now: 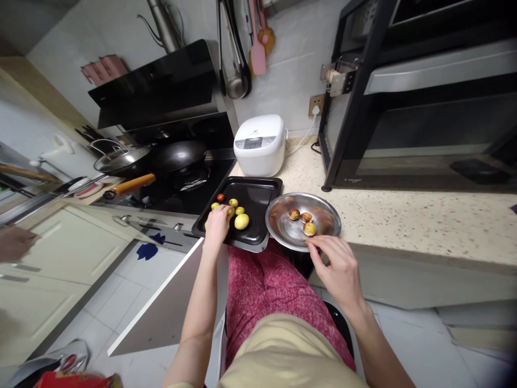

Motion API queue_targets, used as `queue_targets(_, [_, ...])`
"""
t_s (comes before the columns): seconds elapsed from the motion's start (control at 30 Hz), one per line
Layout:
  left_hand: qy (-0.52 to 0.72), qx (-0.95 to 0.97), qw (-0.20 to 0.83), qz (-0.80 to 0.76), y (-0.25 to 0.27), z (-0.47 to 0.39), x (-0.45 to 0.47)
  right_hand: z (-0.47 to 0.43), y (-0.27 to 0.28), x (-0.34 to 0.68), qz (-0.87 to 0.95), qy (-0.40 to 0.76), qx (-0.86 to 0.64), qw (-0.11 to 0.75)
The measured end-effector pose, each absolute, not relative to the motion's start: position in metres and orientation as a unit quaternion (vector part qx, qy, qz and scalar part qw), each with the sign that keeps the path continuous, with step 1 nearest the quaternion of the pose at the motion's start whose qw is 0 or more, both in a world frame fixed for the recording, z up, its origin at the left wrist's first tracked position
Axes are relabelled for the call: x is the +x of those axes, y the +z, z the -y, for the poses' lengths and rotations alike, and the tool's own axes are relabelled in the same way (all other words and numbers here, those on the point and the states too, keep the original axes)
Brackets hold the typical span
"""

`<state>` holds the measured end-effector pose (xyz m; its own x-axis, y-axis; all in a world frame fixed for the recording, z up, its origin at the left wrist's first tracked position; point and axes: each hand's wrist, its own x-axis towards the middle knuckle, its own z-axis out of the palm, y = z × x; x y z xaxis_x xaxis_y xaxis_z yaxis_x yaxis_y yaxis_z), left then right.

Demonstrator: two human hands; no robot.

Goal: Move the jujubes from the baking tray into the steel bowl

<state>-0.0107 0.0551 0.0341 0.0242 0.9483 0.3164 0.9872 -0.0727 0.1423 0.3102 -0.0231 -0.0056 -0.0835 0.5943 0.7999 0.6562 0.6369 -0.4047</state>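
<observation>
A black baking tray [258, 196] lies on the counter with several small yellow-green jujubes [233, 202], a red-brown one [221, 198] and a larger yellow fruit [241, 221] at its left side. My left hand [218, 222] reaches in among them, its fingers curled on a yellowish jujube [230, 212] that they partly hide. To the tray's right, a steel bowl [278, 229] holds brown-and-yellow mottled jujubes [309, 229]. At the bowl's near right edge my right hand [338, 264] is closed, thumb and fingertips pinched at the rim.
Behind the tray stands a white rice cooker [259, 148]. A wok [177, 156] and a lidded pan [123, 160] rest on the stove, one wooden handle [131, 187] jutting out. A dark rack [335, 129] with an oven stands right. Another hand [16, 242] shows, blurred, far left.
</observation>
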Motion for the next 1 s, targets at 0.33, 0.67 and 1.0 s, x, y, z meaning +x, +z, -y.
queue_targets(0.33, [-0.139,-0.727,0.059,0.67,0.026,-0.066,-0.01,0.024,-0.002,0.312,0.733,-0.031,-0.431,0.525])
queue_targets(0.67, [-0.326,-0.687,0.049,0.648,0.034,-0.047,-0.002,0.025,-0.002,0.312,0.727,-0.014,-0.44,0.527])
queue_targets(1.0, [-0.361,-0.809,-0.099,0.453,0.052,-0.03,0.095,0.026,-0.002,0.309,0.73,-0.009,-0.437,0.526])
